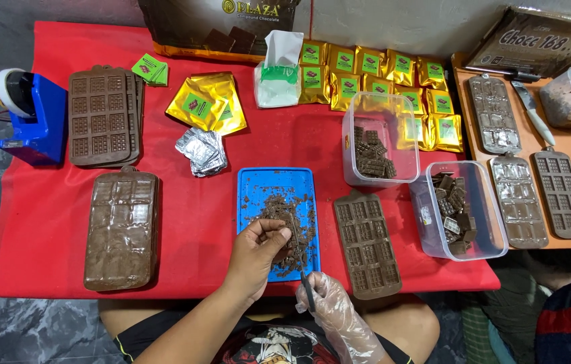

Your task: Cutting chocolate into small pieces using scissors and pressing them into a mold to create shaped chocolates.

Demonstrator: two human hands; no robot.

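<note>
I see my bare left hand (258,246) pinching a small brown chocolate bar (290,231) over the blue plastic tray (276,185) strewn with chocolate shavings. My clear-gloved right hand (329,303), just below it, grips a thin dark tool (307,291). A brown silicone mould (367,244) lies just right of both hands.

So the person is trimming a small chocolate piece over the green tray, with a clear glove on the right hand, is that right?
Not quite: the tray is blue, not green, as the head view shows. The left hand holds the chocolate piece over it, and the right hand wears the clear glove.
</note>
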